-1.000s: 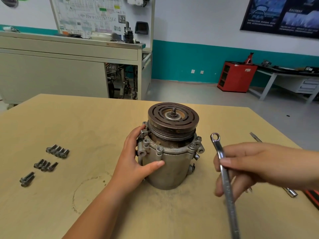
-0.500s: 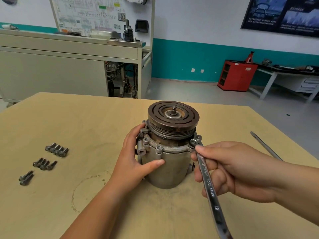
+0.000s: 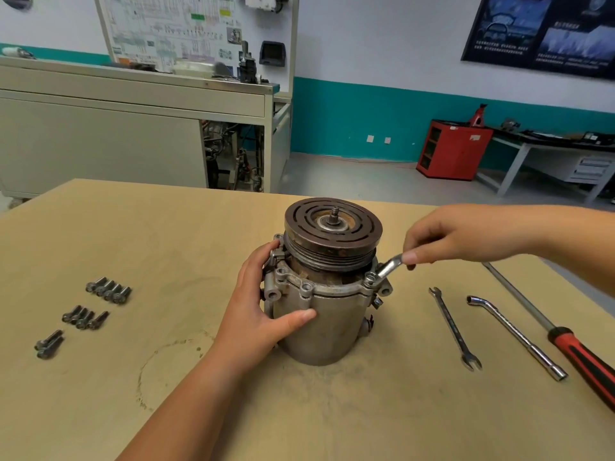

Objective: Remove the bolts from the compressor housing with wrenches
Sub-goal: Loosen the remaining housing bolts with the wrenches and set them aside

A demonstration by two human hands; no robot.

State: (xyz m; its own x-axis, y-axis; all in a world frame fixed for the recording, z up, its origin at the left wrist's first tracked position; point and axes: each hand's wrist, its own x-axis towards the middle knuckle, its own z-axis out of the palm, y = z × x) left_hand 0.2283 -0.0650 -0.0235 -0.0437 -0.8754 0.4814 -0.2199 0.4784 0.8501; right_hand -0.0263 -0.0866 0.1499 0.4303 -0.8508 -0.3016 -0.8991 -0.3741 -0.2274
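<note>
Compressor (image 3: 332,331) upright mid-table (image 3: 199,227), pulley (image 3: 332,224) on top. Left hand (image 3: 263,307) gripping the housing's left side, thumb lying across the front wall, fingers curled round behind the flange. Right hand (image 3: 456,237) pinching wrench (image 3: 387,266) between thumb and fingertips, just above its head; rest of shank hidden by the hand. Ring end seated on bolt (image 3: 370,278) at the flange's right edge, shank tilted up and to the right, just beside the pulley rim. Two flange bolts (image 3: 306,289) more in place on the front-left of the flange.

Loose bolts (image 3: 108,290) far left on table, well apart from compressor, in three clusters: four, four, two.

Right of compressor, flat on table, touched by neither hand: spanner (image 3: 454,329) nearest, then bent socket wrench (image 3: 515,337), then screwdriver (image 3: 582,357) with red-black handle, cut off by frame's right edge. Faint ring stain (image 3: 143,371) on table near the left forearm.

Behind: grey bench (image 3: 133,94) with wiring board, red cabinet (image 3: 452,149) against teal-striped wall.
</note>
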